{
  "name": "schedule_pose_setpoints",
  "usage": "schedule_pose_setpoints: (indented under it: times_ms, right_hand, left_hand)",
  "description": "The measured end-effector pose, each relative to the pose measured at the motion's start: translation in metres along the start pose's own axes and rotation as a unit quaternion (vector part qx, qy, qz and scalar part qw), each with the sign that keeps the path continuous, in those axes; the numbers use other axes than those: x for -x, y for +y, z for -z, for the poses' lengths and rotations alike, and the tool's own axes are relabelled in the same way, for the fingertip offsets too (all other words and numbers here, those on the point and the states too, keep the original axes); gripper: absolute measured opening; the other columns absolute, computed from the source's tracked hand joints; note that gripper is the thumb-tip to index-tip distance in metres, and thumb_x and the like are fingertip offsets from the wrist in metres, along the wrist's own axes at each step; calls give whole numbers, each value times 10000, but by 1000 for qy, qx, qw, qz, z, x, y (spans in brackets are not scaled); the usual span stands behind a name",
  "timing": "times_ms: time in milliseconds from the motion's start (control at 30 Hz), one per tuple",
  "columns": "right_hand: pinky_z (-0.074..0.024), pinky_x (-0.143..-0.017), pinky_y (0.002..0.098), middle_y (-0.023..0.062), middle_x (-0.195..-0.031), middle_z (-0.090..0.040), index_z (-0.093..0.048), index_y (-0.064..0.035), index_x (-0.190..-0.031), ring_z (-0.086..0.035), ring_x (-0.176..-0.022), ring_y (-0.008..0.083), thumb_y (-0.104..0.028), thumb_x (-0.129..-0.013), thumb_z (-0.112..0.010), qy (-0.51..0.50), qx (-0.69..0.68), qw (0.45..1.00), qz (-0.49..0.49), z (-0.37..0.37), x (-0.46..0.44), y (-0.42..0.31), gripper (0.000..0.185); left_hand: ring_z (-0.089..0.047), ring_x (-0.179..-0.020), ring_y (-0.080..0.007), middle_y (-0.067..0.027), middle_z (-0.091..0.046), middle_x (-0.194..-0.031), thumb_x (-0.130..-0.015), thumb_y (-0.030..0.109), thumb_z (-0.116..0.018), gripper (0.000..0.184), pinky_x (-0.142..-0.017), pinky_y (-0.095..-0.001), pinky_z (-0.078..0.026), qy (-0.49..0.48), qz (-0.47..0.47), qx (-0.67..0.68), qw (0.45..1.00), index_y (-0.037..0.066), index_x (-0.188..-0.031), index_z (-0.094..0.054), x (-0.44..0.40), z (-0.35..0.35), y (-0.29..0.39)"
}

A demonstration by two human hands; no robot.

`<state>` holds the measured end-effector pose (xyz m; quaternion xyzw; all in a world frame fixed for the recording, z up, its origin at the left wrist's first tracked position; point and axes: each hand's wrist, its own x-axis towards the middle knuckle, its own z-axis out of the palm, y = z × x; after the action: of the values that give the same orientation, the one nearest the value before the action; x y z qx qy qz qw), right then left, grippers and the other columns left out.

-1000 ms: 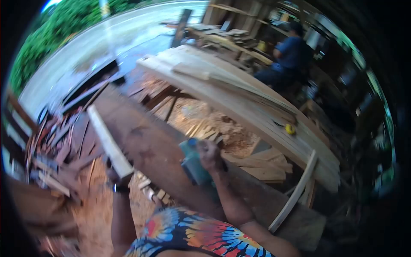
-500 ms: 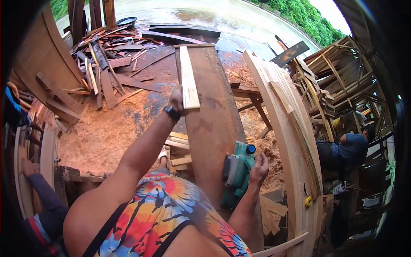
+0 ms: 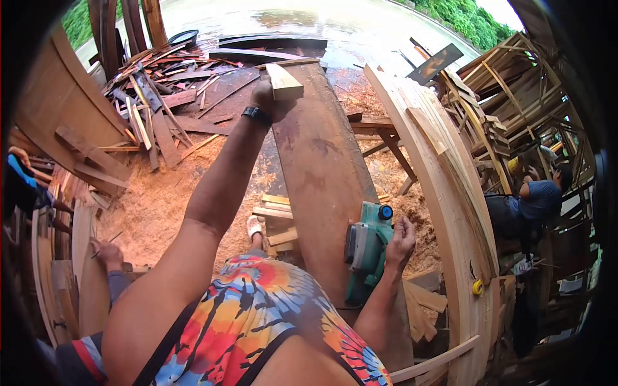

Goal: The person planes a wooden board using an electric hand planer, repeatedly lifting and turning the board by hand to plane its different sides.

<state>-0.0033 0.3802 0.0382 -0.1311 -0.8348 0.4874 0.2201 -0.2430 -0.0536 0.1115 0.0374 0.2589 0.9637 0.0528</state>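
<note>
My left hand [image 3: 264, 96], with a watch on the wrist, is stretched far forward and closed around a light wooden board [image 3: 284, 83]. The board is strongly foreshortened, its near end facing me, above the far part of a long brown bench plank [image 3: 322, 154]. A green electric planer [image 3: 365, 251] rests at the plank's near end. Right beside the planer is my right hand [image 3: 402, 243], raised with its fingers curled and tips close together, off the planer's front knob. Whether anything is between those fingertips cannot be made out.
Long pale boards [image 3: 431, 180] lie to the right, with a yellow tape measure [image 3: 477, 287] on them. Scrap wood [image 3: 174, 83] is piled far left; shavings [image 3: 174, 206] cover the ground. One person [image 3: 537, 196] sits right; another person's hand [image 3: 108, 251] is at left.
My left hand has moved forward and tipped the board, so it now looks much shorter from here. My right hand stays beside the planer. The other person's hand at left has shifted.
</note>
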Motion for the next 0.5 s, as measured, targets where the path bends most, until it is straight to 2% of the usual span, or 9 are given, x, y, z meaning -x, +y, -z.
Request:
schedule_pose_setpoints:
  times_ms: [33, 67, 167, 267, 367, 433, 500]
  right_hand:
    - [-518, -724, 364, 134, -910, -690, -652, 43, -1136, -658, -809, 221, -432, -1011, -593, -1, -2, 1000, 3, 0, 0, -3, 494]
    - [-518, -712, 357, 131, -898, -689, -649, 45, -1132, -655, -785, 212, -430, -1009, -598, 10, -4, 1000, 6, 0, 1, -6, 493]
    - [-491, -808, 336, 93, -931, -657, -657, 50, -1082, -605, -874, 182, -406, -1024, -582, -15, -22, 999, -43, 2, 2, -16, 466]
    - [-488, -793, 336, 100, -921, -657, -657, 53, -1087, -599, -857, 179, -418, -1017, -590, -2, -41, 998, -45, 1, 2, -9, 481]
    - [-494, -670, 340, 119, -861, -669, -635, 71, -1194, -610, -716, 197, -425, -1005, -605, 5, -18, 1000, -22, 2, 1, -3, 531]
    - [-464, -636, 340, 85, -763, -609, -628, 83, -1196, -556, -664, 177, -417, -1004, -606, 33, -16, 999, 11, -2, 0, 9, 536]
    - [-439, -603, 340, 60, -703, -564, -625, 89, -1196, -520, -633, 158, -408, -1005, -607, 38, -3, 999, 19, -2, 1, 5, 533]
  left_hand:
    - [-678, -813, -248, -71, -679, -929, -1034, 275, -349, 308, -704, -400, -579, -2, 12, -25, 1000, 115, -1018, -613, -2, -1, 4]
    - [-675, -779, -246, -73, -676, -910, -1030, 261, -358, 293, -656, -384, -576, 2, 14, -28, 1000, 116, -1013, -612, -4, -2, 6]
    - [-662, -680, -233, -79, -669, -863, -1022, 234, -381, 259, -526, -330, -557, 36, 12, -25, 999, 114, -999, -610, -6, -8, 5]
    - [-638, -602, -199, -89, -665, -842, -1021, 234, -396, 250, -441, -272, -512, 92, 6, -12, 996, 102, -994, -607, 6, -30, 4]
    - [-604, -544, -161, -113, -661, -832, -1018, 235, -407, 245, -395, -231, -453, 101, 12, -33, 994, 87, -1003, -602, 6, -30, 5]
    - [-577, -509, -140, -133, -658, -828, -1016, 233, -411, 242, -376, -210, -415, 107, 4, -56, 993, 78, -1009, -597, 14, -44, 5]
    - [-575, -531, -141, -171, -655, -854, -986, 168, -479, 152, -385, -203, -394, 90, 2, -71, 993, 63, -1033, -579, 19, -49, 5]
